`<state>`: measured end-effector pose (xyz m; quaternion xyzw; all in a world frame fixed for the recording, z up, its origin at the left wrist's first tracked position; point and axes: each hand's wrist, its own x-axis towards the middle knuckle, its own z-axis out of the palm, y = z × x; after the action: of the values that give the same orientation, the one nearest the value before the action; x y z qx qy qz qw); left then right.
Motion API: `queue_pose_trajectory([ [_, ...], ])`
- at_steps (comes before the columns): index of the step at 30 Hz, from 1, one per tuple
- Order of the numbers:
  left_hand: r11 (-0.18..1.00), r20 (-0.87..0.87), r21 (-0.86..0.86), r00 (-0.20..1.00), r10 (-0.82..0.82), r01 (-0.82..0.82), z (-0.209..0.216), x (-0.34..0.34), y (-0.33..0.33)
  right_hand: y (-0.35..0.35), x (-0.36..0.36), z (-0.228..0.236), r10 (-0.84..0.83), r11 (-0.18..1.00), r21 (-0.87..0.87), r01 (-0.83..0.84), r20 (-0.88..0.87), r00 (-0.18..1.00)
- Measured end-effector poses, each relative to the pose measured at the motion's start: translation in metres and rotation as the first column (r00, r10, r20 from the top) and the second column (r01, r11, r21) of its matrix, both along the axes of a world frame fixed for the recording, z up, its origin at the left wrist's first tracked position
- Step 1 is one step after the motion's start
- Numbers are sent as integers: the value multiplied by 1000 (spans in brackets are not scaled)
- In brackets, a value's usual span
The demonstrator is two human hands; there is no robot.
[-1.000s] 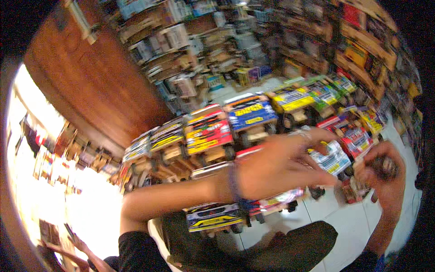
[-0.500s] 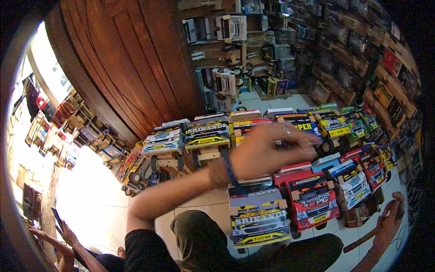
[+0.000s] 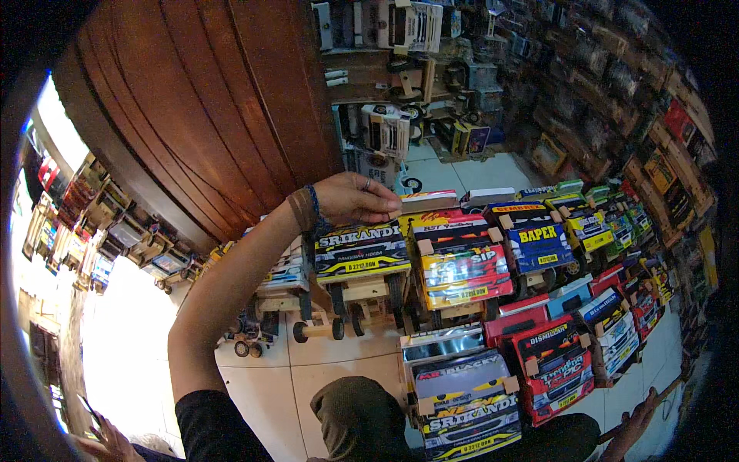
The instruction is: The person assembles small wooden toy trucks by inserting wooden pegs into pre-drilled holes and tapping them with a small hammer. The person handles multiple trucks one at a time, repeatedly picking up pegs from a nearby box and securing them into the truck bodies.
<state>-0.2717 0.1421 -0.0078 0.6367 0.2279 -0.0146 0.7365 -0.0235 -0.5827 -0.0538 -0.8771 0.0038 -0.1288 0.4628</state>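
My left hand (image 3: 356, 202), with a dark band at the wrist, reaches over the back row of toy trucks. Its fingertips are pinched together at the upper corner of a red, yellow and white toy truck (image 3: 466, 258); whatever lies between them is too small to make out. Directly below the hand is a black and yellow toy truck (image 3: 362, 250). At the lower right, my right hand (image 3: 635, 422) is closed around a slim wooden stick (image 3: 668, 389). Nearest me in the front row stand a grey and yellow truck (image 3: 466, 408) and a red truck (image 3: 550, 366).
A blue truck (image 3: 536, 239) and several more continue both rows rightward. Behind stands a brown wooden door (image 3: 208, 100). Shelves with toy vehicles (image 3: 408, 77) line the back. Another person's hand (image 3: 112, 439) with a dark flat object is at the lower left. My knee (image 3: 358, 416) is close to the trucks.
My left hand has moved left and back, from above the middle of the rows to the back row's red, yellow and white truck. My right hand has dropped lower. The view has shifted slightly.
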Motion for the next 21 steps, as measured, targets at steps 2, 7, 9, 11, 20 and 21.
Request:
queue_pose_trajectory([
  [2, 999, -38, 14, 998, -42, 43, -6, 5, 9, 6, -12, -1, -94, 990, 107, 93, -4, 996],
  [7, 988, -169, 100, 981, -97, 115, -10, 13, 19, 24, -23, 27, -121, 989, 86, 117, 48, 991],
  [9, 991, -161, 66, 981, -108, 120, -10, 12, 19, 24, -15, 33, -167, 981, 111, 159, 64, 984],
  [11, 990, -156, 65, 981, -116, 127, -10, 11, 20, 20, 2, 37, -129, 954, 264, 140, -58, 990],
  [20, 956, -125, 201, 974, -191, 213, -16, 14, 23, 71, 31, 93, 312, 905, -381, -189, 293, 904],
  [21, 956, -119, 202, 974, -191, 212, -17, 15, 23, 87, 25, 100, 382, 912, -271, -306, 294, 876],
])
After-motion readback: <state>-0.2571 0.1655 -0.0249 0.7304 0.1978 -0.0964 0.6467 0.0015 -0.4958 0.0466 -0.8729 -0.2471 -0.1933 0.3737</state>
